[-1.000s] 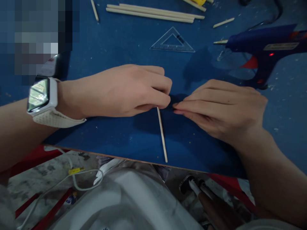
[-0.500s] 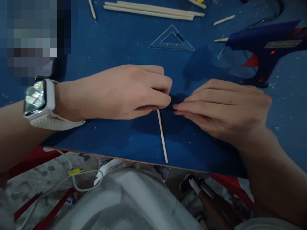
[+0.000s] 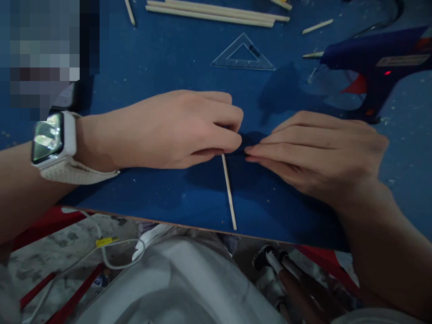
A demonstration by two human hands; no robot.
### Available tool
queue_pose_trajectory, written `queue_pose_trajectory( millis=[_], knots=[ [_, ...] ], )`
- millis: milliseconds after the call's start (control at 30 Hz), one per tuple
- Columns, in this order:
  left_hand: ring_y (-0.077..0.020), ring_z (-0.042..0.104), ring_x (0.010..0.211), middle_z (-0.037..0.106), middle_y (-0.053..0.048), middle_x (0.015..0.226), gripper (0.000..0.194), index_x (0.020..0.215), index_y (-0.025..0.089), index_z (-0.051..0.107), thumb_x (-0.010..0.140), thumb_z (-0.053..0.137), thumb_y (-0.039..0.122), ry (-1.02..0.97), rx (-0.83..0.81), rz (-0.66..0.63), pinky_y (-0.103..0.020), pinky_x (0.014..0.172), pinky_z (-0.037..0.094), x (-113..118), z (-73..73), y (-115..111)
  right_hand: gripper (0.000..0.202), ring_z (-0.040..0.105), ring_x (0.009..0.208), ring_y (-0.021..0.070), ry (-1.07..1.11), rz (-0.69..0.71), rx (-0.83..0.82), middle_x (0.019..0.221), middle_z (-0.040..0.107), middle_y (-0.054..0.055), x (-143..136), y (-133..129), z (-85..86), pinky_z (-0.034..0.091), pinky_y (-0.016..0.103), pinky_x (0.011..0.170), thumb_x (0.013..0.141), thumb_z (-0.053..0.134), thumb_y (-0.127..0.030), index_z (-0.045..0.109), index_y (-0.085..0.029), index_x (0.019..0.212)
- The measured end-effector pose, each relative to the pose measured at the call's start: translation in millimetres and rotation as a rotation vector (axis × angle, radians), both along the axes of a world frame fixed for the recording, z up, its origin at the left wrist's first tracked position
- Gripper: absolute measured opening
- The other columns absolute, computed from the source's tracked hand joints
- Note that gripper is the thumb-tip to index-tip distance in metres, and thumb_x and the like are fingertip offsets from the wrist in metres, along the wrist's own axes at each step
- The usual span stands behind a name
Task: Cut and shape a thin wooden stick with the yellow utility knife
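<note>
My left hand point(image 3: 189, 130), with a watch point(image 3: 50, 137) on its wrist, is closed on a thin wooden stick point(image 3: 229, 193). The stick's lower part shows below my thumb and points toward the table's near edge; its upper end is hidden under my fingers. To the right, just apart from the left fingertips, my right hand point(image 3: 313, 148) is closed in a pinch between thumb and fingers. Whatever sits in that pinch is too small or hidden to make out.
A blue glue gun point(image 3: 374, 58) with a lit red light stands at the right, its nozzle pointing left. Beyond my hands lie a clear set square point(image 3: 243, 65), several long wooden sticks point(image 3: 216, 15) and a short stick point(image 3: 317, 26). A white cable point(image 3: 123, 242) hangs below the table edge.
</note>
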State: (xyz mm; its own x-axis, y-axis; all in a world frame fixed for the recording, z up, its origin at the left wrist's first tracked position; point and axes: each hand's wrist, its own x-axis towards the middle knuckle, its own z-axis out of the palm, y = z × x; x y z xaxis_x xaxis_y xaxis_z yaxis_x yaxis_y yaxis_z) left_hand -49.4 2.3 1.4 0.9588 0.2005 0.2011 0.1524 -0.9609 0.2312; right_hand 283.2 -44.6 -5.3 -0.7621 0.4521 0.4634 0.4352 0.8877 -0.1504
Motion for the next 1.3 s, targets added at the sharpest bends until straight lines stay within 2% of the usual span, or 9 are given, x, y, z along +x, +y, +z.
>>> queue_pose_trajectory(
  millis=[367,667,833,967,1167,1300],
  knots=[
    [-0.0267,0.077,0.129,0.077,-0.004,0.141,0.034,0.130,0.022,0.079,0.138,0.047,0.025,0.026,-0.007,0.019,-0.045,0.104,0.071,-1,2.0,-2,0.023,0.091,0.098,0.0212,-0.003,-0.003,-0.020,0.117,0.098,-0.007,1,-1,0.2,0.072,0.038,0.080,0.116,0.095,-0.019,0.093,-0.037,0.129],
    [-0.0262,0.077,0.129,0.076,-0.004,0.141,0.042,0.130,0.022,0.080,0.140,0.040,0.028,0.036,-0.014,0.028,-0.046,0.105,0.071,0,2.9,-2,0.021,0.092,0.099,0.0219,0.003,0.013,-0.017,0.117,0.098,-0.004,2,-1,0.0,0.073,0.037,0.081,0.114,0.096,-0.016,0.091,-0.031,0.127],
    [-0.0284,0.078,0.130,0.077,-0.007,0.141,0.042,0.130,0.021,0.081,0.138,0.040,0.026,0.032,-0.023,0.024,-0.047,0.105,0.071,1,2.6,-2,0.027,0.091,0.094,0.0213,0.089,0.023,0.010,0.112,0.097,-0.005,0,0,-7.1,0.070,0.037,0.076,0.111,0.097,-0.011,0.089,-0.032,0.126],
    [-0.0293,0.079,0.131,0.079,-0.007,0.139,0.042,0.128,0.022,0.082,0.138,0.041,0.025,0.042,-0.035,0.039,-0.048,0.104,0.071,2,2.5,-3,0.027,0.090,0.092,0.0214,0.118,0.053,0.050,0.110,0.096,-0.004,-2,3,-12.8,0.070,0.037,0.074,0.111,0.095,-0.009,0.086,-0.029,0.127],
    [-0.0290,0.078,0.127,0.080,-0.007,0.141,0.038,0.128,0.021,0.082,0.137,0.045,0.023,0.035,-0.041,0.042,-0.049,0.102,0.070,3,3.6,-2,0.029,0.092,0.093,0.0216,0.098,0.013,0.030,0.112,0.097,-0.007,-2,2,-13.6,0.070,0.039,0.076,0.114,0.092,-0.012,0.088,-0.035,0.131],
    [-0.0295,0.079,0.125,0.080,-0.007,0.138,0.039,0.125,0.019,0.082,0.138,0.045,0.022,0.020,-0.036,0.038,-0.048,0.100,0.069,3,2.9,-2,0.024,0.089,0.091,0.0211,0.127,0.008,0.070,0.108,0.096,-0.006,-3,-1,-11.1,0.068,0.038,0.074,0.113,0.095,-0.014,0.087,-0.034,0.126]
  ],
)
